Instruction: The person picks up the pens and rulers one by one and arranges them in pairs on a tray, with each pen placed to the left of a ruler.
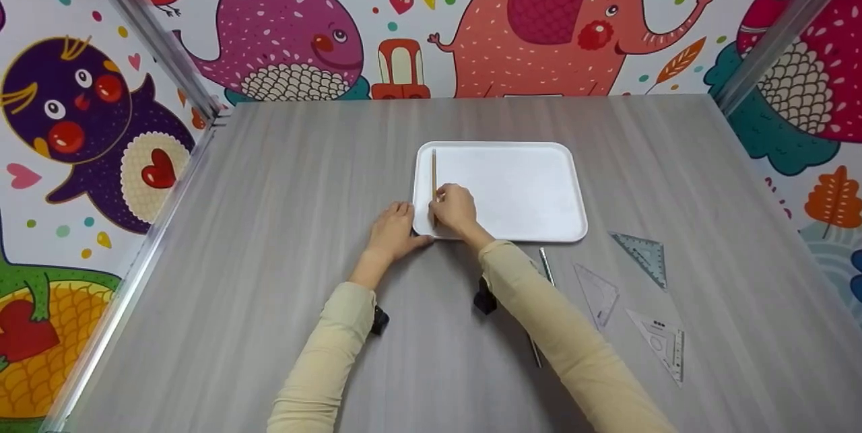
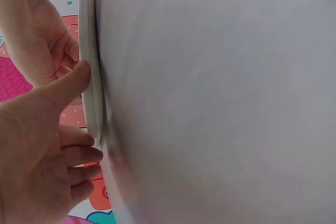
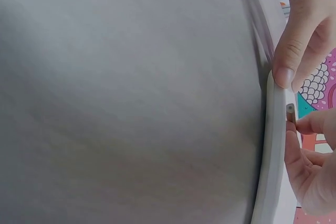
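A white rectangular tray lies on the table. Along its left side, a thin brown pencil points away from me. My right hand pinches the pencil near its front end, over the tray; in the right wrist view the pencil's end pokes out between thumb and fingers. At the tray's front left corner is my left hand, its thumb against the front rim and its fairly straight fingers along the left side. The left wrist view shows that thumb resting on the rim.
Right of the tray's front, several clear set squares lie on the table: a bluish one, a faint one and one with markings. A long thin silvery rod passes partly under my right forearm. Patterned walls border the table.
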Action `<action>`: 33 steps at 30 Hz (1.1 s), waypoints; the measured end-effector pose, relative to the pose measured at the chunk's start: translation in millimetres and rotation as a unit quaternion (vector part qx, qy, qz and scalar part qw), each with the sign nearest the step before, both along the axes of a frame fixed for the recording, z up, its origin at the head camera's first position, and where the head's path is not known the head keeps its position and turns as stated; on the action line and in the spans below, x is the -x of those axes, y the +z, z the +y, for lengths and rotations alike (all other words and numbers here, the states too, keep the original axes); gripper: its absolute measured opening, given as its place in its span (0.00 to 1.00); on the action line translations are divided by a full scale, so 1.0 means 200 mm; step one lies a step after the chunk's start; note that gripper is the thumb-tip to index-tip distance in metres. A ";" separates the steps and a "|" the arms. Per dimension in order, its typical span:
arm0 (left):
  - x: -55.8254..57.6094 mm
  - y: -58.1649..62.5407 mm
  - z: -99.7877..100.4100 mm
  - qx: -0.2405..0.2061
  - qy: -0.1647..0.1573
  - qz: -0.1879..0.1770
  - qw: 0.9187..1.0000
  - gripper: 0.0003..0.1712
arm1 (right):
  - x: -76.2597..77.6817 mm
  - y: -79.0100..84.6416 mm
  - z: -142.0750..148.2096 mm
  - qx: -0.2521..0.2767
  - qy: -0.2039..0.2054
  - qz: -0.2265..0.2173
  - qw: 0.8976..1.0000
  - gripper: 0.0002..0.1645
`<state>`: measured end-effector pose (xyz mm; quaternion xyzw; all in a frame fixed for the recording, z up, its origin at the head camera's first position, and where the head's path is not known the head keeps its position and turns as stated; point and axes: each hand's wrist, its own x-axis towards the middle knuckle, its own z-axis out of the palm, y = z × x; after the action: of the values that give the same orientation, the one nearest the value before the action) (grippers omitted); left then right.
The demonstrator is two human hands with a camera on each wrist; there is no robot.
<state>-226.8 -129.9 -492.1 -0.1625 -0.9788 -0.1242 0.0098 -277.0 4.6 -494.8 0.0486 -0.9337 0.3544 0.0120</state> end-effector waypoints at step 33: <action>0.01 0.00 0.00 0.004 0.006 -0.001 1.000 0.42 | -0.01 0.02 0.08 0.020 0.015 0.020 0.999 0.18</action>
<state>-228.6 -129.4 -492.5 -0.1561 -0.9804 -0.1202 0.0093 -274.0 21.6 -490.4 0.0698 -0.9253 0.3718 0.0266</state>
